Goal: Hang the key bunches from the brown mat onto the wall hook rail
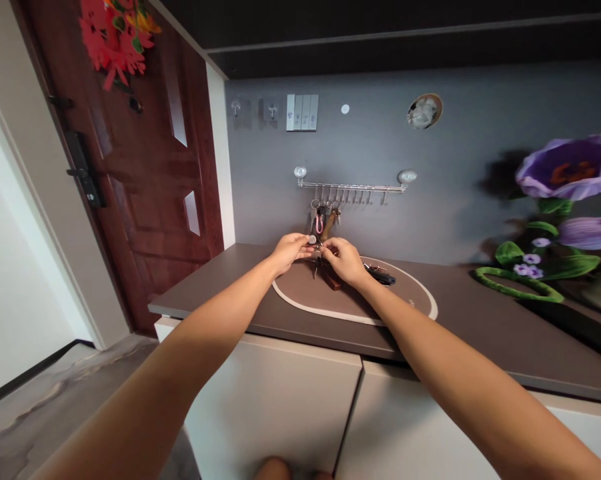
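Note:
Both hands meet over an oval brown mat (380, 303) with a pale rim. My left hand (289, 253) is closed in a pinch on a bunch of keys (316, 269), its thumb beside a small round silvery piece (312, 239). From the right, my right hand (345, 260) pinches the same bunch near its ring, though the fingertips hide the exact grip. Metal keys dangle below the fingers. Just behind hang several key rings (325, 219) from a hook rail (353, 189). A brown strip (332, 283) lies under the right hand.
Black items (381, 275) lie on the mat, right of my hands. The dark counter (195, 287) ends at white cabinet doors (280, 387). Purple fabric flowers (570, 170) stand at the right. A brown door (145, 173) is at the left; a dark shelf (380, 40) overhangs.

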`<control>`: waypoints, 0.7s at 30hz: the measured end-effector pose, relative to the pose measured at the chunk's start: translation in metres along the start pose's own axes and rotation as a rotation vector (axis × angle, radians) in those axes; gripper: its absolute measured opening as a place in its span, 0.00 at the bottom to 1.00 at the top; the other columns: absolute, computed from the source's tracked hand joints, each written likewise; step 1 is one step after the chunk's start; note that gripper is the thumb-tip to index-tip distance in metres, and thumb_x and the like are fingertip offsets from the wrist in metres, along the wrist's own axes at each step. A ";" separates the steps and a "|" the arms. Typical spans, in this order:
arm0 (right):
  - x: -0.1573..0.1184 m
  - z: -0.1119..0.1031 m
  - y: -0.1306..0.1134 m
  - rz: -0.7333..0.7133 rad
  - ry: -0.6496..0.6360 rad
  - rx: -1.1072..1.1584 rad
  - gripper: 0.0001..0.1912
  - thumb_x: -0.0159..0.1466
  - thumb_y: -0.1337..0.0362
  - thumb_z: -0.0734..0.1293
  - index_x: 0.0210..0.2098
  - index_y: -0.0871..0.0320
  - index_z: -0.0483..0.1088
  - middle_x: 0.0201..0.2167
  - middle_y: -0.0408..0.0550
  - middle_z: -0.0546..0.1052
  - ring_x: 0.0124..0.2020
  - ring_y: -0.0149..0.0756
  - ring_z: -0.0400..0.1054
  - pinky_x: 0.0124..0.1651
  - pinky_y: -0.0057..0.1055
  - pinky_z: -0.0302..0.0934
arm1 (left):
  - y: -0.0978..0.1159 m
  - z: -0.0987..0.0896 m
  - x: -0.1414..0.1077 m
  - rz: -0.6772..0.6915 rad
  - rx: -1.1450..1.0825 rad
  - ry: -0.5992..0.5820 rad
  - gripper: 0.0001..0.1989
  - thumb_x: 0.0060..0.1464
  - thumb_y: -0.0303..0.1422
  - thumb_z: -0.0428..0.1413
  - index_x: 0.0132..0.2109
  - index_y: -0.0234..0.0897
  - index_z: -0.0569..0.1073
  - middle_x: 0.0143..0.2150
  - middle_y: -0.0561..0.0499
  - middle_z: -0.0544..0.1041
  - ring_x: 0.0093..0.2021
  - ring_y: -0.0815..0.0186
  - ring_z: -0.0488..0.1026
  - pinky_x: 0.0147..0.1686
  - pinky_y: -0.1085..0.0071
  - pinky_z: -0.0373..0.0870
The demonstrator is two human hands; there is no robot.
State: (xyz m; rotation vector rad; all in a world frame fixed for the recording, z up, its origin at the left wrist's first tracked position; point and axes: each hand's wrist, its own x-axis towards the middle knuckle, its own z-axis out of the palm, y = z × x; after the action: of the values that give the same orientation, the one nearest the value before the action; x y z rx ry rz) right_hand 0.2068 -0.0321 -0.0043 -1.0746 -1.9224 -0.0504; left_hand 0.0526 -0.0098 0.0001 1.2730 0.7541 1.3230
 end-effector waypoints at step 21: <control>0.005 -0.002 0.007 0.028 0.185 0.216 0.10 0.58 0.59 0.57 0.28 0.59 0.64 0.27 0.46 0.68 0.32 0.33 0.60 0.38 0.30 0.54 | -0.006 -0.004 -0.003 -0.132 0.075 -0.138 0.07 0.50 0.31 0.52 0.31 0.30 0.68 0.25 0.49 0.72 0.23 0.74 0.68 0.28 0.75 0.64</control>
State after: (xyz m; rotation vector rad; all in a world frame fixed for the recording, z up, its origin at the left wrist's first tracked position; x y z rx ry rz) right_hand 0.2120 -0.0253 -0.0025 -0.9193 -1.7035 0.0701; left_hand 0.0500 -0.0102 -0.0066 1.3361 0.7825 1.0980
